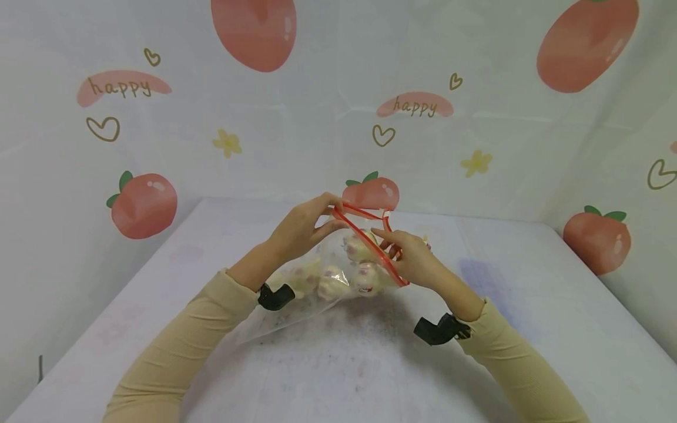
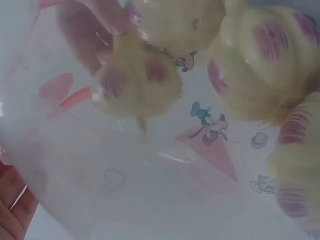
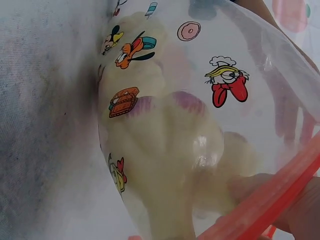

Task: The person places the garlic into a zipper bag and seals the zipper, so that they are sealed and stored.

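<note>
Clear plastic forms the bag [image 1: 330,251] I watch through the head camera, resting on the white table [image 1: 338,376] between the two hands, well out in front of the sleeves. My left-side view shows the left hand [image 1: 302,229] gripping the upper corner of its red-edged mouth. The right hand [image 1: 415,255] reaches in through that mouth from the right; on the left wrist feed I see its fingers and thumb pinching the neck of a garlic bulb [image 2: 137,90]. That bulb's neck points at the fingers, its root tip the opposite way.

I read the bag's long axis as slanting: the mouth opens up and to the right, while the body trails down and left beneath the left forearm. Its red front strip [image 1: 379,254] slopes from the left fingertips down to below the right hand. More bulbs [image 1: 333,283] lie inside, low against the table.
</note>
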A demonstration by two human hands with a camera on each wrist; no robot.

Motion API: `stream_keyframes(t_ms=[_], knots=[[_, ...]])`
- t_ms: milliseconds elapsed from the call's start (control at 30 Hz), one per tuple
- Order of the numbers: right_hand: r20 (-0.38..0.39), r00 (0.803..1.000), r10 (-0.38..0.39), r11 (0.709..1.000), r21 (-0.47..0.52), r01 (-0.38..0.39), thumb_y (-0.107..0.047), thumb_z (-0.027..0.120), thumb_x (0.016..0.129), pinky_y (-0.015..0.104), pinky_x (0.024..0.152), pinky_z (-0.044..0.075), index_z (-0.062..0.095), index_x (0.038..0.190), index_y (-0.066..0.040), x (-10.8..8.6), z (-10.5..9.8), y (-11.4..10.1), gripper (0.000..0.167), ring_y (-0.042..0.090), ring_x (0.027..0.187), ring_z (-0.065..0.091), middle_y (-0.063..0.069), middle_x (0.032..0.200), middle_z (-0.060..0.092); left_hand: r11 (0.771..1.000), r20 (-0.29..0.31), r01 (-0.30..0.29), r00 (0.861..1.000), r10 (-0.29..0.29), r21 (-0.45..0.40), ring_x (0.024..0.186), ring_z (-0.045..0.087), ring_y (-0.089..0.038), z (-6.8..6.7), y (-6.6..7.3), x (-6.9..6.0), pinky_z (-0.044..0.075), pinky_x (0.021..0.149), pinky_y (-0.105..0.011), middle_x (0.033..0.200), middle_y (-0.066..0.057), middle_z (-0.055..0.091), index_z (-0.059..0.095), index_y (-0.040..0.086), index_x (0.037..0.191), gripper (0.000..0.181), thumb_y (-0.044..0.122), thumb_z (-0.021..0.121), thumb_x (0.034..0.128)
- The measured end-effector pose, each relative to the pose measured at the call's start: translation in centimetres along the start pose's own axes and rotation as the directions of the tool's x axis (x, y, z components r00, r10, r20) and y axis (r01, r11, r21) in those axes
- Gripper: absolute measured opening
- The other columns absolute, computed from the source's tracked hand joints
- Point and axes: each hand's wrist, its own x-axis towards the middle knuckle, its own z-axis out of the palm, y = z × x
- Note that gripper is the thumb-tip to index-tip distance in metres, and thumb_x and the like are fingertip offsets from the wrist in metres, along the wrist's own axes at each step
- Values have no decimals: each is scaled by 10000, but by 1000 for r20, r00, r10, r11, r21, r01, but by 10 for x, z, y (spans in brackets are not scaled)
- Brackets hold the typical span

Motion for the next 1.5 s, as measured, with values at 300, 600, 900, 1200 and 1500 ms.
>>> stream_keyframes(t_ms=[300, 600, 900, 1200, 1500], knots=[[-52, 998, -44, 996, 72, 48, 61, 616, 819, 314, 711, 552, 560, 1259, -4, -3, -2, 1, 449, 227, 813, 639, 189, 1025, 652, 1000, 4, 12, 1000, -12, -1, 939, 690, -276, 0, 0, -1, 563, 764, -347, 947, -102, 631, 502, 16, 1034, 306, 105, 698, 817], [-127, 991, -52, 997, 55, 59, -63, 653, 853, 261, 718, 546, 627, 1156, -29, -8, -8, 7, 306, 179, 774, 641, 124, 984, 683, 1000, -1, 5, 1000, -5, -4, 941, 691, -285, 1, -2, -2, 564, 798, -356, 976, -137, 645, 503, 12, 1060, 315, 94, 691, 821], [-166, 986, -23, 997, 73, 35, -116, 666, 862, 206, 633, 527, 652, 1098, -37, -15, -14, 18, 249, 190, 747, 665, 120, 938, 691, 1000, -9, -6, 1000, 5, -11, 942, 691, -280, 1, -3, -3, 562, 803, -357, 987, -121, 644, 503, 16, 1071, 316, 125, 680, 833], [-209, 978, 5, 999, 54, 6, -113, 649, 874, 212, 663, 523, 653, 1105, -43, -20, -19, 33, 241, 217, 762, 658, 123, 915, 681, 1000, -14, 3, 1000, -3, -9, 943, 689, -280, 2, -3, -5, 563, 788, -351, 986, -122, 637, 505, 10, 1073, 325, 121, 686, 827], [-239, 970, 55, 998, 38, -47, -104, 636, 879, 217, 688, 521, 650, 1097, -20, -19, -21, 55, 233, 268, 802, 658, 153, 948, 692, 1000, -12, 19, 1000, -19, -20, 966, 684, -274, 1, -2, -6, 558, 774, -338, 952, -96, 634, 491, 17, 1040, 302, 99, 687, 826]])
